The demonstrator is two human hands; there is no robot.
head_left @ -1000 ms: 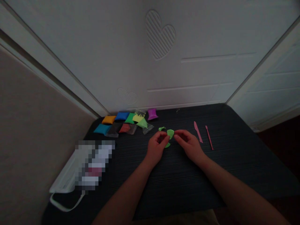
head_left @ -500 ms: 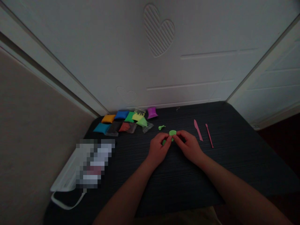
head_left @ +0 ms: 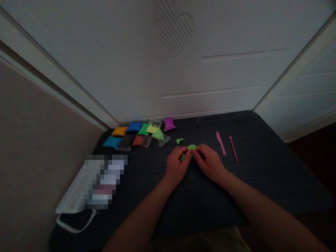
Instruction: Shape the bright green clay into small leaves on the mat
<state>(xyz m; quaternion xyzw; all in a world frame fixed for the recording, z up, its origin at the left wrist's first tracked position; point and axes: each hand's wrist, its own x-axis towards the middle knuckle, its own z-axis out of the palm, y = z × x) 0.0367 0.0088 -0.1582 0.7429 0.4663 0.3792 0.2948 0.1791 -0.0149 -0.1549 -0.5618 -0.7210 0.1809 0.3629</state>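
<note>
A flattened light-green piece of modelling clay is pinched between the fingertips of both hands, over the middle of the dark table. My left hand grips its left side, thumb and fingers closed. On its right side, my right hand pinches it the same way. More green clay shows beside the left thumb, partly hidden by the fingers; whether it is joined to the pinched piece I cannot tell. A small green clay lump with a thin tail lies on the table just beyond my left hand.
Packets of coloured clay, among them a purple one and a teal one, lie at the back left. A pink plastic knife and a thin pink stick tool lie right of my hands. A white face mask rests at left, beside a pixelated patch.
My right hand has come in to the green clay and closed on it beside the left. The clay's upper edge looks flatter and wider than before. The view has tilted slightly downward.
</note>
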